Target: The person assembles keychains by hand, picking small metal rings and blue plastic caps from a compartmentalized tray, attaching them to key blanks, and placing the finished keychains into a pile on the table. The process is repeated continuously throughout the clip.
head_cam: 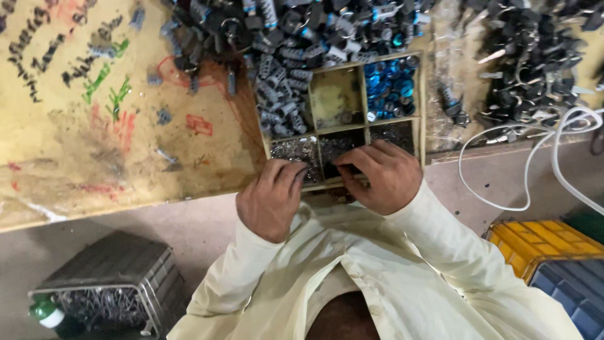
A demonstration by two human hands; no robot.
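1. At the far left, low on the floor, stands a grey plastic crate with a heap of thin metal pieces inside; a green and white bottle lies just beside its left corner.
2. The table above it is a worn yellow board with scribbles in red, green and black. Its left half is mostly bare, and its near edge runs slanted down towards the left.
3. The left hand rests at the near edge of the wooden compartment tray. Its fingers are curled and half closed, with the tips at the lower left compartment, which holds small dark metal bits. I cannot tell whether it grips a piece.
4. The tray has grey ribbed plastic parts in its left column, a nearly bare compartment in the upper middle, and blue round caps at the upper right.
5. The right hand lies just beside the left one, over the lower middle compartment. Its fingers bend inward with the tips close together around something small and dark; what it is stays too small to tell.
6. Behind the tray, a pile of dark and grey parts covers the table, so there is little room there.
7. To the right, a white cable loops off the table edge, above a yellow bin and a blue bin.
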